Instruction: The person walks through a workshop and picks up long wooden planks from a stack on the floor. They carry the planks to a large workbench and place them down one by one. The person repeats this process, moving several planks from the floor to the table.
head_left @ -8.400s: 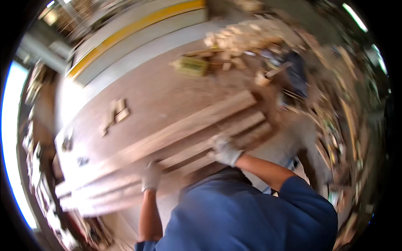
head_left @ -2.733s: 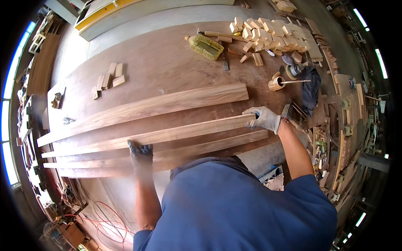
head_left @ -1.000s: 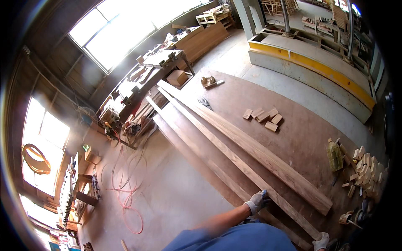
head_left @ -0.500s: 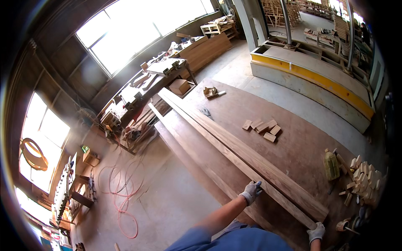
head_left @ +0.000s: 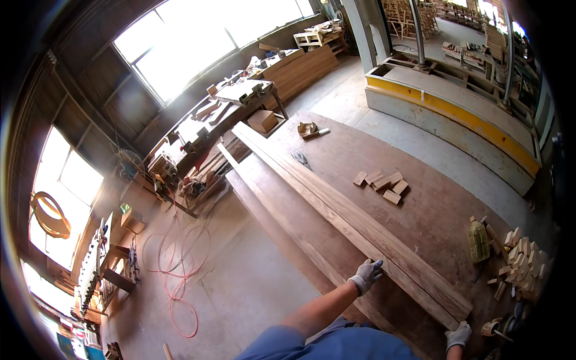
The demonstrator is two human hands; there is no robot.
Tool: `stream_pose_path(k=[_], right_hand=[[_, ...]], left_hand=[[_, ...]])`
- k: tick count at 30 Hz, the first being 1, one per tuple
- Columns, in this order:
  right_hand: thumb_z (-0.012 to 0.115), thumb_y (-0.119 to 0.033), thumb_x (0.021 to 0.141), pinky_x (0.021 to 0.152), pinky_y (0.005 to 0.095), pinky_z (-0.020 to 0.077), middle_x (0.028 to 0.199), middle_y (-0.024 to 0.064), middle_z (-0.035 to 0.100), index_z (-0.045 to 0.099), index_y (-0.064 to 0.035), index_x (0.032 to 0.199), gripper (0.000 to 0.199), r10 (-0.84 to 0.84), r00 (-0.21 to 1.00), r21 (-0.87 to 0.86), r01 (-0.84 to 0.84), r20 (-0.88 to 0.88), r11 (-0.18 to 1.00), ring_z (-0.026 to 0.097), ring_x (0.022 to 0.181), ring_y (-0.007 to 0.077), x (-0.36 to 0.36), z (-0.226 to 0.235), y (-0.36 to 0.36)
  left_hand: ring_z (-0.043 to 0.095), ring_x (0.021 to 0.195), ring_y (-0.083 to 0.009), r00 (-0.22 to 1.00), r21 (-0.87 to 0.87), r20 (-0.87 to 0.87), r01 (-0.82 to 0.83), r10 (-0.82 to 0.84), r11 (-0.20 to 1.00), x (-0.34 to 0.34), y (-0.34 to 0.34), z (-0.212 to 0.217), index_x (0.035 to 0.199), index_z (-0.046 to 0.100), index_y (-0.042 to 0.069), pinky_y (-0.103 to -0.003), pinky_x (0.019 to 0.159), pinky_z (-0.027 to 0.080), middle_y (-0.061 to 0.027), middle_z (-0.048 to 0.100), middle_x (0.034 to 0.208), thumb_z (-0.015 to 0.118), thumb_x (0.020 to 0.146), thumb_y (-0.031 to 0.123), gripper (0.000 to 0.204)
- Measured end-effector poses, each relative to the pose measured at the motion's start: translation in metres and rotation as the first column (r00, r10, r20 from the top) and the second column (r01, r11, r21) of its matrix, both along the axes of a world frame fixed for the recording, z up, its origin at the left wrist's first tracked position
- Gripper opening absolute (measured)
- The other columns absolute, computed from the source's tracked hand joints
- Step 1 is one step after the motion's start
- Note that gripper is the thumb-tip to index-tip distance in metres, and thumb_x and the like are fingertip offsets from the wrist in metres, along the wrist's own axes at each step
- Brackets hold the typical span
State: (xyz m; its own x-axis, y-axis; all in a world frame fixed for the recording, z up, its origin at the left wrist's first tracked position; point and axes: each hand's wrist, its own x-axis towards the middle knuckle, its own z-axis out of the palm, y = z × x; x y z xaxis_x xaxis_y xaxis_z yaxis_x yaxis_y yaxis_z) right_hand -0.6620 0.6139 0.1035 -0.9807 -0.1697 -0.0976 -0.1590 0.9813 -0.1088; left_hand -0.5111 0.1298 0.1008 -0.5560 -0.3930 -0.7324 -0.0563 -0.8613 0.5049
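Observation:
Two long wooden boards lie side by side on the brown work table [head_left: 432, 210]. My left hand [head_left: 367, 276], in a grey-white glove, grips the left edge of the nearer narrow board [head_left: 336, 224], partway along it. My gloved right hand [head_left: 459, 335] closes on the near end of the same board; some of its fingers are hidden. The wider board [head_left: 414, 258] rests against its right side. Further left, another long thin strip [head_left: 282, 222] runs along the table's left side, apart from the pair.
Small wood blocks [head_left: 381, 185] lie right of the boards. A plastic bottle [head_left: 478, 241] and a pile of wood pieces [head_left: 523, 259] are at the right edge. A red hose [head_left: 175, 288] coils on the floor left. A cluttered workbench [head_left: 240, 90] and yellow-striped machine [head_left: 450, 108] stand beyond.
The narrow board has shifted right, and the dark gap between it and the wider board has closed. Both my hands have moved slightly with it. The whole view has turned a little.

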Motion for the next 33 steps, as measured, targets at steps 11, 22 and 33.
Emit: stream_pose_path(k=[11,22,33], right_hand=[[0.09,-0.027,0.056,0.088,0.0468,0.0498,0.1,0.0167,0.06,0.062,-0.0041,0.098,0.055,0.509,0.758,0.061,-0.579,0.409,0.813,0.06,0.098,0.0362,0.115,0.001,0.005],[0.084,-0.026,0.056,0.083,0.0479,0.0457,0.097,0.0145,0.056,0.055,-0.0097,0.098,0.054,0.752,0.653,-0.179,-0.733,0.083,0.656,0.055,0.093,0.0344,0.091,0.11,-0.084],[0.079,-0.037,0.08,0.085,0.0462,0.0513,0.103,0.0153,0.063,0.064,-0.0096,0.104,0.039,0.615,0.776,-0.298,-0.625,-0.139,0.721,0.061,0.099,0.0371,0.057,0.163,-0.114]], left_hand=[[0.059,0.071,-0.011,0.98,-0.545,0.128,0.199,-0.154,0.815,0.057,0.011,0.04,0.12,0.068,0.006,-0.024,0.062,0.048,-0.0005,0.065,0.088,0.068,0.097,0.027,0.031],[0.061,0.069,-0.0131,0.974,-0.114,0.205,-0.073,0.095,0.991,0.131,0.044,0.06,0.106,0.062,0.003,-0.028,0.064,0.055,-0.0016,0.06,0.082,0.072,0.094,0.038,0.038],[0.056,0.083,-0.0115,0.962,-0.524,-0.042,0.21,-0.271,0.826,0.099,-0.003,0.033,0.097,0.063,0.013,-0.028,0.077,0.051,0.0026,0.059,0.09,0.055,0.104,0.025,0.017]])
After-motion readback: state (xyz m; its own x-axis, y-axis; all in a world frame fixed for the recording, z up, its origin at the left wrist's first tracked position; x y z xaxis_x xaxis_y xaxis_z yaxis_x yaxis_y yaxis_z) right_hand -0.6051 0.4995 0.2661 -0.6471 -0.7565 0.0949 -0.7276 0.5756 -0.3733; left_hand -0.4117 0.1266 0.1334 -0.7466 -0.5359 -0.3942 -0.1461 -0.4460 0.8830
